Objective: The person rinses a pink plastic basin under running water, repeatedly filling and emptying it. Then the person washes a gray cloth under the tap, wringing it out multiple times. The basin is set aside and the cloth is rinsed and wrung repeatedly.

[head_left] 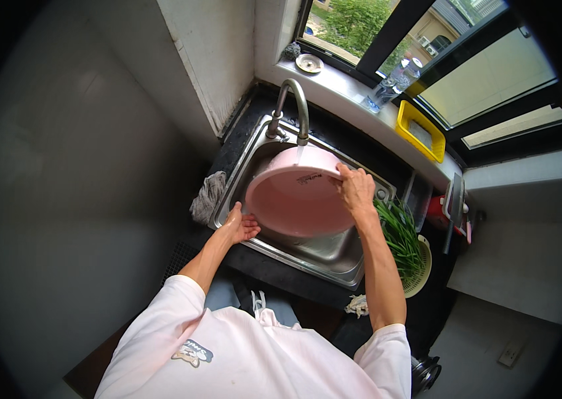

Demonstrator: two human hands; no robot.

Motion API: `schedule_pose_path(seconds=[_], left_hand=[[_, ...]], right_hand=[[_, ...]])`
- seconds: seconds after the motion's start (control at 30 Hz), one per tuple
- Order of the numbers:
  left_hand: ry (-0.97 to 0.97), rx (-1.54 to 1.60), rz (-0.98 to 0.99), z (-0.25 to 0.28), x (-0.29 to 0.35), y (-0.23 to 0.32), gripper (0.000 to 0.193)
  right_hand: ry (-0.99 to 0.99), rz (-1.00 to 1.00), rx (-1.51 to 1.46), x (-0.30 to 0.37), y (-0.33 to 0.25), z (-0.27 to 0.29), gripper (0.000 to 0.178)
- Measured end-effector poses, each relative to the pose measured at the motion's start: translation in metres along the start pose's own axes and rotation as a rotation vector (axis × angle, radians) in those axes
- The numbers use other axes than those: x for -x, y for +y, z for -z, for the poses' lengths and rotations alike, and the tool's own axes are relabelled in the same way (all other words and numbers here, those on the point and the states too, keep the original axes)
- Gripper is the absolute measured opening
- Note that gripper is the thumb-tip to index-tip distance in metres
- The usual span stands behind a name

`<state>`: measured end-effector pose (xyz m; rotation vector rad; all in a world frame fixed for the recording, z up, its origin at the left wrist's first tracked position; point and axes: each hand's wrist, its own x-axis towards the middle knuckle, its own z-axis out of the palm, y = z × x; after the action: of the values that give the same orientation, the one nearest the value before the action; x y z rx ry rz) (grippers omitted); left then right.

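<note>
A pink plastic basin (301, 203) is tilted up over the steel sink (281, 249), its underside or inside facing me; I cannot tell which. My right hand (355, 188) grips the basin's upper right rim. Near its lower left edge, my left hand (243, 226) is open, palm turned up, fingers spread; whether it touches the basin is unclear. Water runs from the curved faucet (303, 110) onto the top of the basin.
Right of the sink, long green leafy vegetables (397, 233) fill a pale colander (425, 269). A grey rag (209, 197) hangs at the counter's left. On the windowsill stand a clear bottle (390, 86), a yellow basket (420, 132) and a small dish (309, 64).
</note>
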<state>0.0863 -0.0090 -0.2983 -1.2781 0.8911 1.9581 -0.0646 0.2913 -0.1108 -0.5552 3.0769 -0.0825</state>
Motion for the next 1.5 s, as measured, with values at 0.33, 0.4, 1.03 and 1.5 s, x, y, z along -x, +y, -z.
schedule_pose_path(seconds=[0.33, 0.4, 1.03, 1.5], left_hand=[[-0.132, -0.486, -0.243, -0.026, 0.04, -0.012, 0.07], [-0.157, -0.507, -0.266, -0.029, 0.051, -0.011, 0.073], [-0.057, -0.497, -0.307, -0.02, 0.181, -0.006, 0.036], [-0.128, -0.47, -0.301, -0.023, 0.195, -0.041, 0.041]], right_hand=[[-0.41, -0.416, -0.327, -0.001, 0.068, 0.045, 0.046], [-0.447, -0.473, -0.546, 0.007, 0.08, 0.038, 0.048], [0.031, -0.422, -0.512, 0.025, 0.024, -0.027, 0.048], [-0.531, -0.66, -1.412, -0.122, -0.126, -0.105, 0.013]])
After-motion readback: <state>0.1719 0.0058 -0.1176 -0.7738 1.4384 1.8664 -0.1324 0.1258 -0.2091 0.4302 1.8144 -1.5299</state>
